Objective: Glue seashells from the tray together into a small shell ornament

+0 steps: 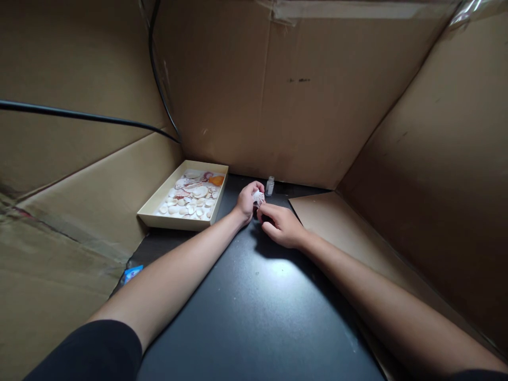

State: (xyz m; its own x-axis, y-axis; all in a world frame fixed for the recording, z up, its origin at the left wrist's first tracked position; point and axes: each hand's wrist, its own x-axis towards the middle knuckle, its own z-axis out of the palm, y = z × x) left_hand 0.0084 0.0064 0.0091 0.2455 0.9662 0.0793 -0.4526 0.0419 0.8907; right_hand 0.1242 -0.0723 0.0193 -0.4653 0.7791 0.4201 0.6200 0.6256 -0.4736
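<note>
— Cardboard walls all round; black tabletop (pixel 254 317). Hands?
— Left hand (pixel 246 201) grips a small pale shell (pixel 259 198) above the table, far end; right hand (pixel 282 225) pinched, fingertips touching that shell.
— Nearby?
— Small bottle (pixel 270 186) just behind the shell; shallow box (pixel 159 218) of shells (pixel 192 196) to the left; black cable (pixel 79 115) on the left wall.

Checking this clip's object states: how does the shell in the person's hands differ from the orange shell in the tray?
The held shell is whitish with reddish marks; the orange shell is plain orange. The held shell is gripped above the black table by the left hand, with the right hand touching it; the orange shell lies loose in the tray, at its far corner among pale shells. Both look like small seashells.
</note>
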